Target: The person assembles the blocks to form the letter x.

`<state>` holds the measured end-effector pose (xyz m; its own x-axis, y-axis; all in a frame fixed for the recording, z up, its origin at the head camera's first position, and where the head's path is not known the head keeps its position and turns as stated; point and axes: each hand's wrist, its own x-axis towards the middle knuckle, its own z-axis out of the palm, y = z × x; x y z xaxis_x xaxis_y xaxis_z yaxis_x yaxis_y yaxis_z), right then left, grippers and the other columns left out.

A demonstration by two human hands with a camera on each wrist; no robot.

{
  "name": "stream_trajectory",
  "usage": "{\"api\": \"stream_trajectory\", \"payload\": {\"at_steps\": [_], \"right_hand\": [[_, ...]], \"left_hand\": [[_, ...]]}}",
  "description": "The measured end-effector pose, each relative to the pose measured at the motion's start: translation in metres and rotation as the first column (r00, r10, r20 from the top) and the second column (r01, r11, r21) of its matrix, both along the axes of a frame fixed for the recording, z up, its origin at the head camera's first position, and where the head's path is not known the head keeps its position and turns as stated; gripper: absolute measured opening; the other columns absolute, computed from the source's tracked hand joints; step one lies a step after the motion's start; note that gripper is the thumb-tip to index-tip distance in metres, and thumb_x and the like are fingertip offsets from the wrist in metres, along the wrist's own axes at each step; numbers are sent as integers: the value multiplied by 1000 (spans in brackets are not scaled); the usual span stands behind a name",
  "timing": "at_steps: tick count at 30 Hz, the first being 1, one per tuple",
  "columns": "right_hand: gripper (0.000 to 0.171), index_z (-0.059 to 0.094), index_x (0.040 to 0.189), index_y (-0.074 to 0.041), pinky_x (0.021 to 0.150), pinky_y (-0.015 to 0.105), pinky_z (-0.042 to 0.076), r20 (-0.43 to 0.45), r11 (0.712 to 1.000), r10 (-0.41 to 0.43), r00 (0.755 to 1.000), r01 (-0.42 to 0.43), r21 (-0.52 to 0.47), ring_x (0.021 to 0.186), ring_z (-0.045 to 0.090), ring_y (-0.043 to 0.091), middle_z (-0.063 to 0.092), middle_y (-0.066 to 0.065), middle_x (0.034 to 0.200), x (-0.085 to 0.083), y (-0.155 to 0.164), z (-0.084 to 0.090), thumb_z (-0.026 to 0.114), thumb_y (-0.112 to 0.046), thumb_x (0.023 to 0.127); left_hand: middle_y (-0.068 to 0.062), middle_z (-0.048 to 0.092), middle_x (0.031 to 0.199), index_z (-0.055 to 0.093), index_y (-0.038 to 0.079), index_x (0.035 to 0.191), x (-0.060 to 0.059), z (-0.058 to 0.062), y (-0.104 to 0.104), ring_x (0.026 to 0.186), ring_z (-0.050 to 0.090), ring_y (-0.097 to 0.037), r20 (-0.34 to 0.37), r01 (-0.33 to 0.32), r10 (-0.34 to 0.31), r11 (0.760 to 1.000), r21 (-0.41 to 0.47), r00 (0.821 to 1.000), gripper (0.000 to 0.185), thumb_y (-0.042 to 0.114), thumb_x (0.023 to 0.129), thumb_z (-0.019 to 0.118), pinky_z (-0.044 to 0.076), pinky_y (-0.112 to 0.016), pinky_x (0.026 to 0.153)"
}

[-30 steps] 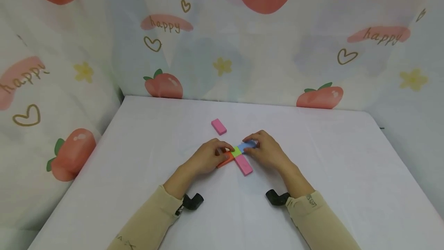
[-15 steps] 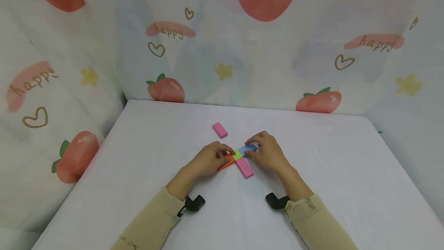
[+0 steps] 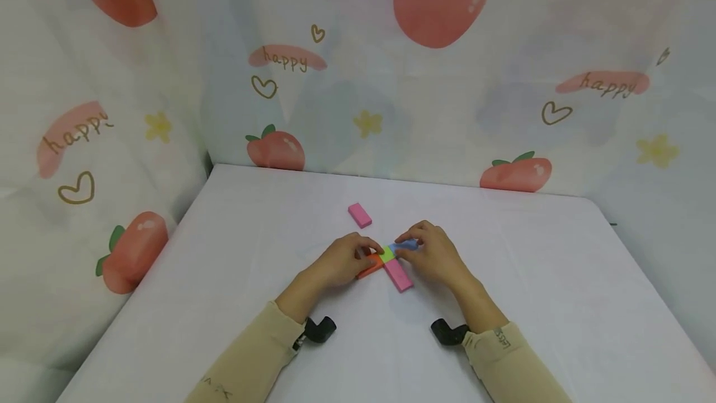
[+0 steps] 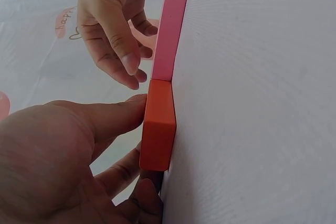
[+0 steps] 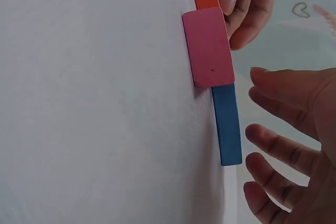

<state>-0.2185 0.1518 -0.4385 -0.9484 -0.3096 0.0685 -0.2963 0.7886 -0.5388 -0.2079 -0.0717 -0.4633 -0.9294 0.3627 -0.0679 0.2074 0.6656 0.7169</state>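
Observation:
Several flat blocks lie joined in the middle of the table: an orange block (image 3: 370, 266), a small green block (image 3: 387, 255), a blue block (image 3: 405, 245) and a pink block (image 3: 399, 275) pointing toward me. My left hand (image 3: 340, 260) holds the orange block, thumb on its near side and fingers beyond it, as the left wrist view shows. Over the blue block hovers my right hand (image 3: 433, 254); in the right wrist view its spread fingers (image 5: 281, 145) stand apart from the blue block. The green block is hidden in both wrist views.
A second pink block (image 3: 360, 215) lies alone farther back on the white table (image 3: 279, 216). Behind and beside the table hangs a printed curtain (image 3: 447, 111). Black wrist cameras (image 3: 321, 330) sit at both sleeve cuffs.
The whole scene has shifted slightly down and right as the head view moves. Both hands stay about the blocks, with only small finger movement; the block arrangement looks the same.

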Motion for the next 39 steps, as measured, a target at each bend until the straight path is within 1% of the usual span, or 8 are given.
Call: {"api": "stream_trajectory", "payload": {"at_steps": [4,10,19,24,28,33,36,39], "right_hand": [[21,73,104,-25,83,39,45,10,1000,24,1000,-24,-11,101,53,24,58,0,115,0,2,-1,74,-32,85],[23,73,107,-25,86,42,47,7,998,66,998,-66,-12,101,54,23,58,0,116,0,4,0,74,-31,85],[26,72,112,-24,81,39,49,44,993,120,992,-120,-6,100,57,23,54,1,123,0,4,0,72,-29,86],[26,73,112,-26,80,36,45,59,992,127,990,-126,-12,102,55,23,53,0,125,3,5,-2,72,-29,86],[24,73,111,-26,74,33,40,64,989,149,987,-148,-21,95,51,21,50,1,128,4,6,-4,72,-28,87],[25,71,114,-30,69,31,41,125,988,153,980,-149,-47,85,50,16,43,-2,132,6,8,-7,69,-30,89],[26,70,116,-33,67,30,42,162,989,143,976,-134,-64,84,51,15,41,-4,133,8,9,-7,69,-32,90],[27,69,117,-33,65,30,42,187,989,135,973,-123,-78,82,53,15,40,-4,135,10,11,-8,68,-32,90]], "left_hand": [[8,59,99,68,34,112,-1,2,1,83,54,-11,5,3,-3,1000,3,1000,21,28,93,65,46,-25,68],[8,59,99,68,34,113,-4,6,1,83,54,-12,8,-9,9,1000,-10,1000,21,28,93,65,46,-25,68],[7,59,99,68,34,112,-5,6,0,87,54,-13,17,-25,25,1000,0,1000,21,26,93,65,47,-27,71],[7,59,100,68,33,113,-4,7,1,88,54,-14,35,-29,29,1000,-1,999,21,26,93,64,47,-27,72],[8,58,100,67,34,114,-2,7,2,87,54,-13,30,-27,28,1000,-14,999,21,28,93,64,46,-27,72],[8,58,100,67,34,114,1,7,1,87,54,-13,25,-26,26,1000,-17,999,21,29,94,64,46,-28,72],[9,58,100,67,34,114,2,7,1,87,54,-13,25,-23,23,1000,-15,999,21,30,94,63,46,-28,72],[9,57,100,67,35,114,3,5,2,87,54,-13,34,-17,18,1000,-14,999,21,31,94,63,46,-28,72]]}}
